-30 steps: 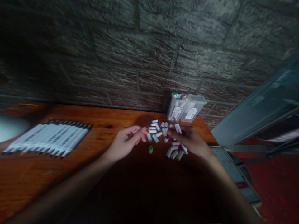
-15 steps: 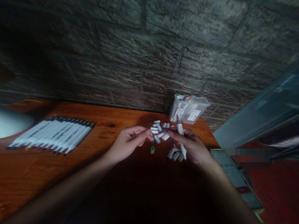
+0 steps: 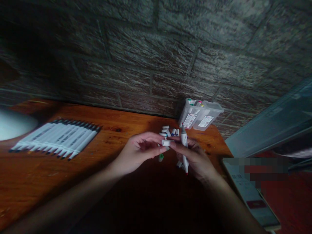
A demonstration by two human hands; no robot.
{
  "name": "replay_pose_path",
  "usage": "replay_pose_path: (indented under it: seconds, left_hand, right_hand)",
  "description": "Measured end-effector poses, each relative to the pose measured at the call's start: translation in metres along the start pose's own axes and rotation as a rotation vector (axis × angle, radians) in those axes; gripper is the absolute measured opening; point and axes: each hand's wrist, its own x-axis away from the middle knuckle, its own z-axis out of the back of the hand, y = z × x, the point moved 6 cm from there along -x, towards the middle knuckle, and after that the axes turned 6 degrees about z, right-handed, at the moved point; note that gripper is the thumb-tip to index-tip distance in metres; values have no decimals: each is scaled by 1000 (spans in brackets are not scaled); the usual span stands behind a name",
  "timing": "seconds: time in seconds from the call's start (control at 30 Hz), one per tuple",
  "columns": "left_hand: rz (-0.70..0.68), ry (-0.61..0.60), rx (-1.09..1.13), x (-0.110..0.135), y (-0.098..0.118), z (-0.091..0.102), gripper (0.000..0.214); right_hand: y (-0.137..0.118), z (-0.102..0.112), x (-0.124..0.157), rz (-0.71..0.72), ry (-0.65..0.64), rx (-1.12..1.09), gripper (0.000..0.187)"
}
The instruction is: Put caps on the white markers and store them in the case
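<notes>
My right hand [image 3: 195, 157] is closed around an uncapped white marker [image 3: 184, 148], held upright with a dark tip up and a red tip down. A small white marker cap [image 3: 166, 142] sits between the fingertips of both hands. My left hand [image 3: 138, 151] pinches that cap from the left side. Behind my fingers lies a loose pile of white caps [image 3: 168, 130] with coloured ends on the wooden table [image 3: 117, 123]. A green-ended cap [image 3: 161, 158] lies just below my left fingers.
A row of several uncapped white markers [image 3: 56, 138] lies at the table's left. Two clear plastic marker boxes [image 3: 201, 115] stand against the brick wall, one holding a few markers. A phone or booklet [image 3: 253, 198] rests at the right edge. A pale round object [image 3: 12, 125] sits far left.
My hands have come together and risen slightly above the pile. The left fingers now pinch a white cap at the right hand's fingertips. The marker stands more upright.
</notes>
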Motion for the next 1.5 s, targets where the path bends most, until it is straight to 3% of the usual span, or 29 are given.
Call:
replay_pose_path:
  seconds: [0.23,0.37,0.47,0.63,0.83,0.93,1.1,1.27,1.4,1.5]
  left_hand:
    - [-124,14,-44,-1,1,0,15]
    - [-185,50,-74,1,3,3,16]
    - [-184,37,-109,2,2,3,16]
    - [-144,-23,-48,0,-3,3,16]
    - [-124,-38,-12,-1,-7,6,24]
    - [-57,-48,-19,-1,-10,4,30]
    - [-20,-26,-42,1,-10,0,23]
    - [43,-64,-67,3,-14,-4,27]
    - [42,-69,-85,3,-12,-4,25]
    - [46,-79,-117,2,-11,-4,24]
  right_hand:
    - [1,0,3,-72,14,53,25]
    - [-4,20,1,-99,113,114,47]
    - [-6,27,0,-131,119,64,58]
    - [-9,30,2,-157,136,21,44]
    - [-21,33,1,-10,224,25,36]
    - [-31,27,4,69,169,-46,29]
    - [-35,16,10,128,51,-34,37]
    - [-33,19,12,255,160,162,18]
    - [-48,12,26,557,237,516,9]
    - [-53,2,35,724,200,728,12]
